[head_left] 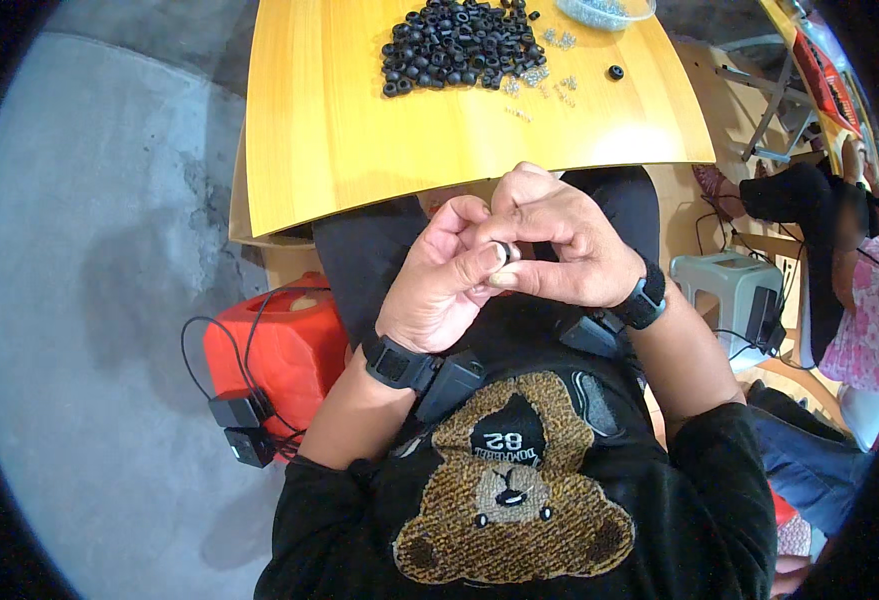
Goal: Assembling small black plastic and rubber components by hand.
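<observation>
Just in front of the table's near edge, my left hand (pixel 446 265) and my right hand (pixel 569 240) meet at the fingertips. Between them sits a small black plastic piece (pixel 506 253), mostly covered by the fingers. My left thumb and fingers pinch it from one side, and my right thumb and forefinger close on it from the other. On the yellow tabletop (pixel 329 120) lies a heap of similar black plastic pieces (pixel 454 45), hollow and rounded. Several tiny metal springs (pixel 534 75) are scattered by its right side.
A clear tub of springs (pixel 607 10) stands at the table's far right, and one black piece (pixel 615 72) lies apart nearby. Left of my legs is a red stool (pixel 289 350) with cables and black boxes. A grey-green stool (pixel 704 275) and another person (pixel 804 205) are at right.
</observation>
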`<control>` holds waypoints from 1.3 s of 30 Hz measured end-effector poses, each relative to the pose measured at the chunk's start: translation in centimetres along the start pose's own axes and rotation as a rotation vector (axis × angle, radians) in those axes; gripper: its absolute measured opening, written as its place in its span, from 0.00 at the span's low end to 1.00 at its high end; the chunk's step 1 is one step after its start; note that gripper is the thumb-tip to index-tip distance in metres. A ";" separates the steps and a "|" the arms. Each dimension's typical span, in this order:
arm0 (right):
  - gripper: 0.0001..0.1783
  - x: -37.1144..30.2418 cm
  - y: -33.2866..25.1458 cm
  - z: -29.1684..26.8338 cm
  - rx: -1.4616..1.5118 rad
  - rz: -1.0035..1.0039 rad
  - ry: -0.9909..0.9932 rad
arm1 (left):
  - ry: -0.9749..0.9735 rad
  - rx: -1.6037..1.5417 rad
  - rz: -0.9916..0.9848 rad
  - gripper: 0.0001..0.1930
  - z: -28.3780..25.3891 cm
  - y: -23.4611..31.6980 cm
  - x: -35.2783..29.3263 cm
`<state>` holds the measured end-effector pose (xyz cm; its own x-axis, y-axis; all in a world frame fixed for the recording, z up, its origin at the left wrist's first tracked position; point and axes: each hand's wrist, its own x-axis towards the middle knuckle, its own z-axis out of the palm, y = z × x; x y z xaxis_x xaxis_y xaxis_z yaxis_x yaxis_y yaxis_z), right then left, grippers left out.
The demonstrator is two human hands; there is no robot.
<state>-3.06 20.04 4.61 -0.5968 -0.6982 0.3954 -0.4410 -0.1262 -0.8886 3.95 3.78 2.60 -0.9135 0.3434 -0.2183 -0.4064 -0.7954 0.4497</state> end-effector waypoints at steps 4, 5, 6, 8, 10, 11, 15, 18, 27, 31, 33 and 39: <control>0.12 -0.5 0.9 0.8 0.154 0.083 0.052 | -0.019 -0.022 -0.007 0.16 -0.3 -0.1 0.1; 0.12 -0.3 0.9 0.8 0.154 0.083 0.051 | -0.019 -0.023 -0.006 0.16 -0.6 -0.1 0.1; 0.12 -0.2 0.9 0.8 0.097 0.043 0.041 | -0.021 -0.041 -0.018 0.16 -0.9 0.0 0.1; 0.12 0.1 1.0 0.6 0.040 0.003 0.031 | -0.023 -0.061 -0.030 0.16 -1.2 0.0 0.1; 0.12 0.4 0.7 0.1 -0.030 -0.008 -0.040 | -0.027 -0.054 -0.026 0.16 -1.2 0.0 0.2; 0.12 0.7 0.7 -0.2 -0.030 -0.008 -0.040 | -0.027 -0.054 -0.027 0.16 -1.1 0.0 0.3; 0.14 1.2 1.0 -0.9 -0.079 -0.058 -0.154 | 0.040 0.025 -0.022 0.17 -0.6 0.0 0.4; 0.13 1.1 1.1 -0.9 -0.005 -0.005 -0.184 | -0.003 0.034 -0.019 0.17 -1.4 -0.2 0.5; 0.13 0.8 0.3 -0.2 -0.008 -0.005 -0.116 | -0.042 0.003 -0.082 0.15 -0.9 0.5 0.2; 0.14 1.1 -0.7 -0.4 -0.168 -0.042 -0.114 | 0.041 -0.019 -0.057 0.12 -1.2 -0.1 0.3; 0.14 1.0 -0.7 -0.5 -0.220 -0.024 -0.136 | 0.080 0.010 -0.069 0.12 -0.5 0.0 0.3; 0.16 0.7 -0.8 0.0 -0.171 -0.092 -0.140 | -0.040 -0.042 -0.125 0.19 -2.0 -0.2 -0.3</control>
<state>-3.11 19.67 5.58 -0.4552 -0.7820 0.4258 -0.6031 -0.0810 -0.7935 4.33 2.85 0.89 -0.8561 0.4602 -0.2352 -0.5168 -0.7650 0.3843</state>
